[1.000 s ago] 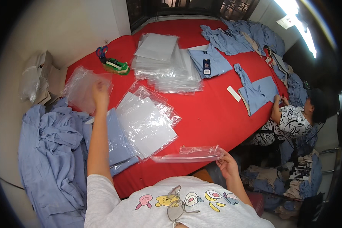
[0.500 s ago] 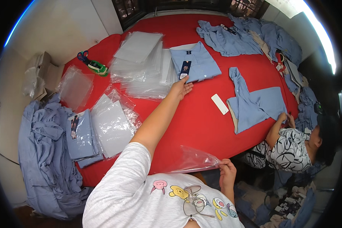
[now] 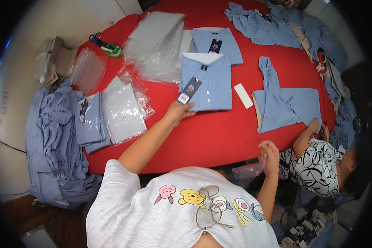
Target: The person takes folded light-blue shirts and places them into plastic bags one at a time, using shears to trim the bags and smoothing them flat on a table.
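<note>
My left hand (image 3: pixel 180 113) grips the lower left corner of a folded light-blue shirt (image 3: pixel 219 84), fingers closed on its edge. A dark hang tag (image 3: pixel 191 89) lies on the shirt's front, by my fingers. Just beyond is another folded blue shirt (image 3: pixel 228 43), partly covered by the nearer one. At the table's near edge my right hand (image 3: pixel 270 156) pinches a clear plastic bag (image 3: pixel 249 170), which hangs below the hand. Nearest to that hand on the table are a white card (image 3: pixel 243 96) and a partly folded blue shirt (image 3: pixel 273 103).
A red-covered table (image 3: pixel 198 142) carries a pile of clear bags (image 3: pixel 157 33), bagged shirts (image 3: pixel 89 120), white inserts in bags (image 3: pixel 123 111) and scissors (image 3: pixel 96 39) by a green tape dispenser (image 3: pixel 111 49). Loose shirts (image 3: pixel 53 144) heap at left. A co-worker (image 3: pixel 318 165) handles the partly folded shirt at right.
My left hand has drawn the folded shirt toward me, uncovering another behind it. My right hand has moved right and up with the bag, which now hangs down off the table edge.
</note>
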A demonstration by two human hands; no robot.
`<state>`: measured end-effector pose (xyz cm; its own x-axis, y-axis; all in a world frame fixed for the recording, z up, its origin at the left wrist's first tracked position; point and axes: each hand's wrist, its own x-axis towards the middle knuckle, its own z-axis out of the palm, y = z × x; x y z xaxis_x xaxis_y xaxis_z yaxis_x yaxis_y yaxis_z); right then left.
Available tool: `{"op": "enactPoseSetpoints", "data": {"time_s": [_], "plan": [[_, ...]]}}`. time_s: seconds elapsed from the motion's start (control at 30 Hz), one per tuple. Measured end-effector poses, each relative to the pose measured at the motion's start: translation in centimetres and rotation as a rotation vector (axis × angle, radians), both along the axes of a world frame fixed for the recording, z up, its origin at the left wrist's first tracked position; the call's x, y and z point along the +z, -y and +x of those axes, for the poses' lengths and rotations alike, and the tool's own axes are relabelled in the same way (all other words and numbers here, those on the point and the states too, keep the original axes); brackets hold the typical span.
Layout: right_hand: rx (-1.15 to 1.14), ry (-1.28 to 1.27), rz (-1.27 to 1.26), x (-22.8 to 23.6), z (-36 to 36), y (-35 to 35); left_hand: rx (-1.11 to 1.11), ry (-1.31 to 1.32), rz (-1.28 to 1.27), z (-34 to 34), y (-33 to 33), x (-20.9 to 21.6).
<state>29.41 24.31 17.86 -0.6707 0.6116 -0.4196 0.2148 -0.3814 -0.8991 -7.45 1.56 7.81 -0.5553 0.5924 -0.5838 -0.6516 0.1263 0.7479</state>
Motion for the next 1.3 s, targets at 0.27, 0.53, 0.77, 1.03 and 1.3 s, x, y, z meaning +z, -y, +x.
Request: {"op": "enactPoseSetpoints", "data": {"time_s": [0.27,0.53,0.77,1.03,1.3], "plan": [[0.191,0.176,0.066,-10.6,-3.2,9.8,0.081,0.241,-0.162,16.5,22.9,-2.2],[-0.003,0.119,0.088,-16.0,-8.2,18.3,0.005,-0.358,-0.279,12.8,26.3,-4.4],[-0.171,0.157,0.217,-19.1,-7.1,19.8,-0.061,-0.462,-0.192,10.9,20.8,-6.7],[-0.173,0.289,0.380,-19.1,-7.1,19.9,-0.176,-0.461,-0.285,8.7,20.6,-8.3],[0.069,0.223,0.728,-10.9,-13.7,16.4,-0.275,-1.454,-0.247,4.0,15.7,-4.7]]}}
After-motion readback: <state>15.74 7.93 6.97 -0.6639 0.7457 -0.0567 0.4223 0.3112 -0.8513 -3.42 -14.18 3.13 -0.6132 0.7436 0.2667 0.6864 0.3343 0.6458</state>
